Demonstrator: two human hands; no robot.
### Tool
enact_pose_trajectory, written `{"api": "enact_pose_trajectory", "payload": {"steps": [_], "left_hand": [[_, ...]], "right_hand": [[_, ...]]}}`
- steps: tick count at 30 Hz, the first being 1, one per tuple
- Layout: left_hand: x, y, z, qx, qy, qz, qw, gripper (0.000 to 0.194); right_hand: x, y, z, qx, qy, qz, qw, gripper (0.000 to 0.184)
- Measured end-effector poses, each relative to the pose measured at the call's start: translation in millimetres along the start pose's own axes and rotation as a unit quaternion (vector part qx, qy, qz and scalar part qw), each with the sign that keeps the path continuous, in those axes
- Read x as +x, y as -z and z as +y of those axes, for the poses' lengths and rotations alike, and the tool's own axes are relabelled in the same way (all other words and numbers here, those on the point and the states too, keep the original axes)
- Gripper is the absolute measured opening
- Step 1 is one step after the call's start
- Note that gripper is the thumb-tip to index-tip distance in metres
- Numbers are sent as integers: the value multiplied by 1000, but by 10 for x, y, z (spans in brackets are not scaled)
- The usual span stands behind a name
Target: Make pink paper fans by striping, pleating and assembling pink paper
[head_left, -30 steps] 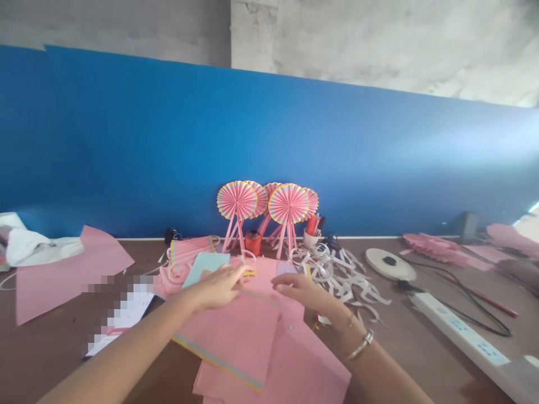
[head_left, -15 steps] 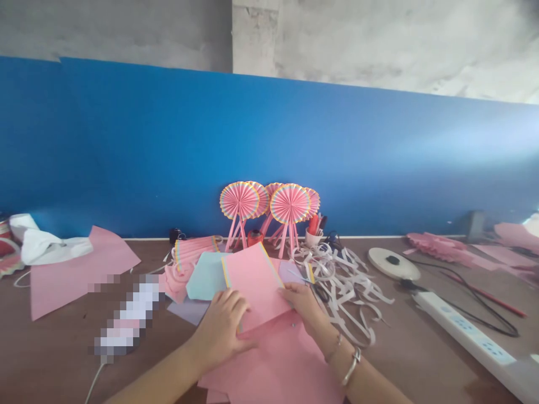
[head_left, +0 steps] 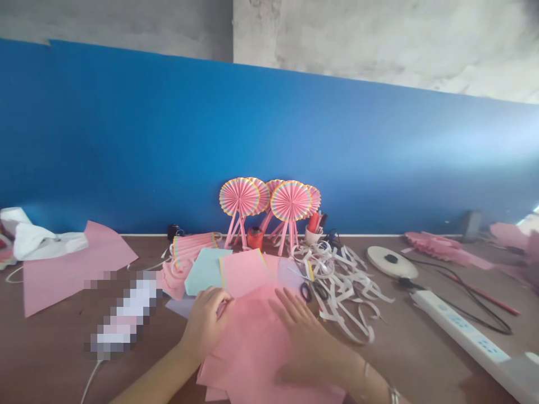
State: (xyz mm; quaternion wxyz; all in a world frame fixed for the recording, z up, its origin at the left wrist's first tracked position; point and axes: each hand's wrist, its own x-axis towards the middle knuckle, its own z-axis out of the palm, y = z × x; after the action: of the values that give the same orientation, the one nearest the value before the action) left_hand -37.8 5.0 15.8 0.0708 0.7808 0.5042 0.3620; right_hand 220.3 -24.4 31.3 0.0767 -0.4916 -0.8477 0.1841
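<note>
My left hand (head_left: 209,315) is curled by the left edge of a loose stack of pink paper (head_left: 252,359). Its fingers are closed, and what lies inside them is mostly hidden. Over the stack's right side, my right hand (head_left: 305,334) is stretched out with spread fingers, slightly blurred, palm down on or just above the top sheet. Just beyond both hands lies a pink sheet with striped, yellow-edged borders (head_left: 244,272), which neither hand holds. A light blue sheet (head_left: 205,273) sits to its left, and a lilac sheet (head_left: 290,272) to its right.
Pink pleated paper fans (head_left: 291,201) stand by the blue partition (head_left: 168,140). White ribbon strips (head_left: 347,292) lie tangled beside black-handled scissors (head_left: 306,290). A power strip (head_left: 463,331) and a round white hotplate-like disc (head_left: 389,262) occupy the right. Folded striped paper (head_left: 193,249) lies left.
The bordered pink sheet, held in both hands before, now lies beyond them on the table. My right hand has let go and spread over the pink stack; my left hand has curled.
</note>
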Motion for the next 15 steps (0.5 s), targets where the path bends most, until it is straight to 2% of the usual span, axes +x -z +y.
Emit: {"api": "enact_pose_trajectory", "payload": {"steps": [2,4,7,11,14,15], "left_hand": [[10,2,-3,-9,-15,29,999,16],[16,4,-11,-14,-24,50,998,15],[9,6,-41,-11,-36,58,998,12],[-24,2,-83,14,-54,4,998,13],[-46,-4,-76,27,-61,-64,996,15],[-50,-7,-67,28,-61,-84,994,16]], "right_hand": [[31,-170,-73,-51,-4,20,999,111],[155,-306,-135,-87,-43,68,993,103],[403,-381,-206,-119,-90,114,982,92],[566,-296,-146,-138,-133,146,971,71],[480,-161,21,-165,-193,196,947,65],[427,-112,71,-168,-186,206,946,67]]}}
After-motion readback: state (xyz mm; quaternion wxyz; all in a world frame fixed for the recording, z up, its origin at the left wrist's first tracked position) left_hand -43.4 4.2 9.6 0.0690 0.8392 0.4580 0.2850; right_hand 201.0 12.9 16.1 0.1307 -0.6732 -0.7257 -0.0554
